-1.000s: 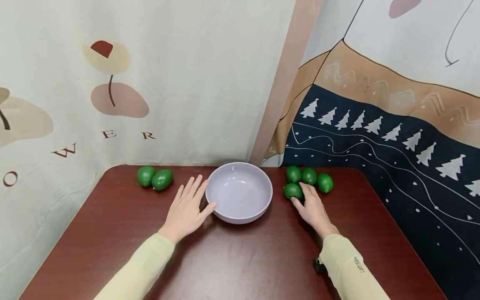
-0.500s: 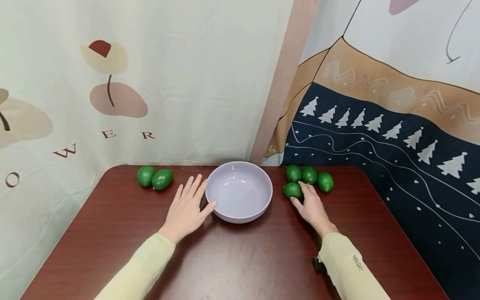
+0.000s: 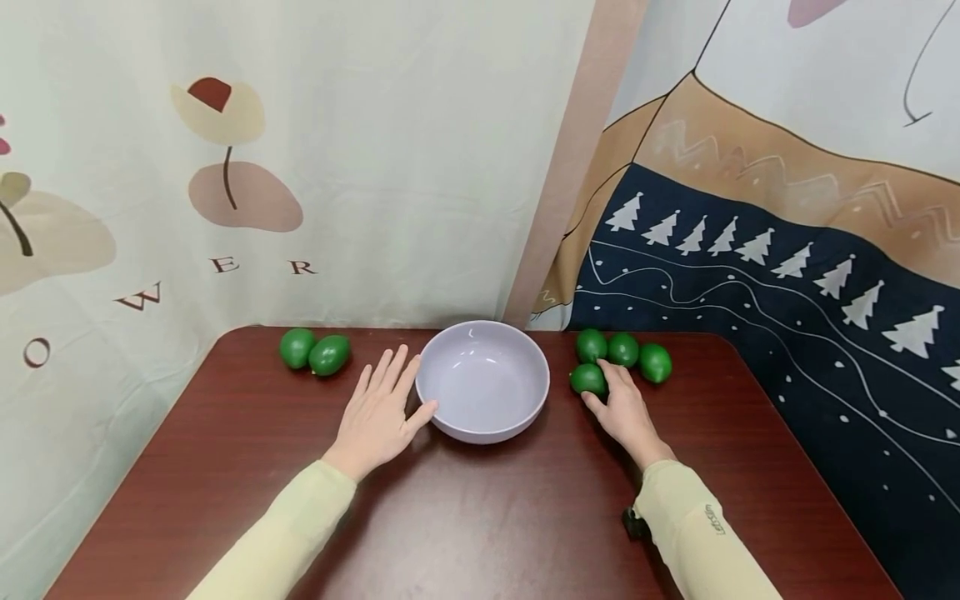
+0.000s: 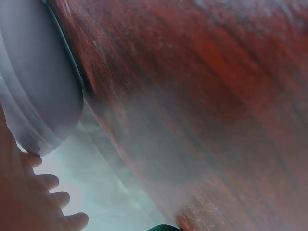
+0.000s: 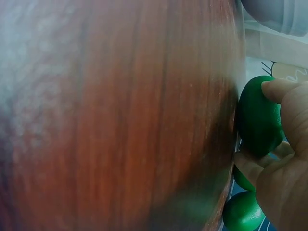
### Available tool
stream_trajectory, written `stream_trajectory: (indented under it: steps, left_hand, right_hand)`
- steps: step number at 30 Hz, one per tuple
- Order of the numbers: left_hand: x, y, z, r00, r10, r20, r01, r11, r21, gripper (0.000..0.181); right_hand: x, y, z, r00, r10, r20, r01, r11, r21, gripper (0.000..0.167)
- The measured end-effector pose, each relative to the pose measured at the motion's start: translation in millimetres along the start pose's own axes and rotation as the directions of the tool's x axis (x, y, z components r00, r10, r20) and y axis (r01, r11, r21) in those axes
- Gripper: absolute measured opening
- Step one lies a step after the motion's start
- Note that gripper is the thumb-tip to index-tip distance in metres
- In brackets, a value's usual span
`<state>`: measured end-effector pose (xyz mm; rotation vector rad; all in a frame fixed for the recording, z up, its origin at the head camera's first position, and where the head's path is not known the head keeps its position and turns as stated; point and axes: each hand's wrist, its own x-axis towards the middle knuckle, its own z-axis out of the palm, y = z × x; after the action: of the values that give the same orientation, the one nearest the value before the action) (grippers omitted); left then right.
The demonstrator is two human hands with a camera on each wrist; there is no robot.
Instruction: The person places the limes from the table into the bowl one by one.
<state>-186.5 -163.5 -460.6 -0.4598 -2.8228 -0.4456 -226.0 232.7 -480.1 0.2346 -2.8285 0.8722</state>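
A pale curtain (image 3: 405,167) hangs behind the dark red surface (image 3: 480,517), which carries everything here. The lilac bowl (image 3: 482,379) sits upright near the middle of the far edge, between the hands, a spot that seems chosen so both can reach it. The left hand (image 3: 381,417) lies at the bowl's left side, fingers straight and spread, thumb over the rim; this looks meant to steady the bowl rather than grip it. The left wrist view is hazy, so how firmly it presses cannot be told. The right hand (image 3: 626,415) pinches the front fruit (image 3: 587,379), green and rounded, between thumb and fingers on opposite sides, a hold that suits a smooth shape likely to roll. Three more green fruits (image 3: 623,349) lie close behind and to the right, perhaps bunched so they check one another. Beyond the left hand, a green pair (image 3: 329,356) lies together, held by neither hand.
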Motion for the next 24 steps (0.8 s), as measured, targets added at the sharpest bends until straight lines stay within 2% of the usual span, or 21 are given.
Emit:
stream_trajectory:
  steps: [15,24]
  left_hand:
    - [3.1,-2.9,-3.1,1.000,0.017,0.017,-0.017,1.000,0.017,0.084]
    - [3.4,-3.3,-1.7,1.000,0.012,0.021,-0.013,1.000,0.023,0.084]
  right_hand:
    - [-0.3,-1.4,-0.8,1.000,0.026,0.006,-0.026,1.000,0.004,0.063]
    - [-1.1,-3.0,-0.2,0.999,0.040,-0.022,-0.039,0.999,0.027,0.060]
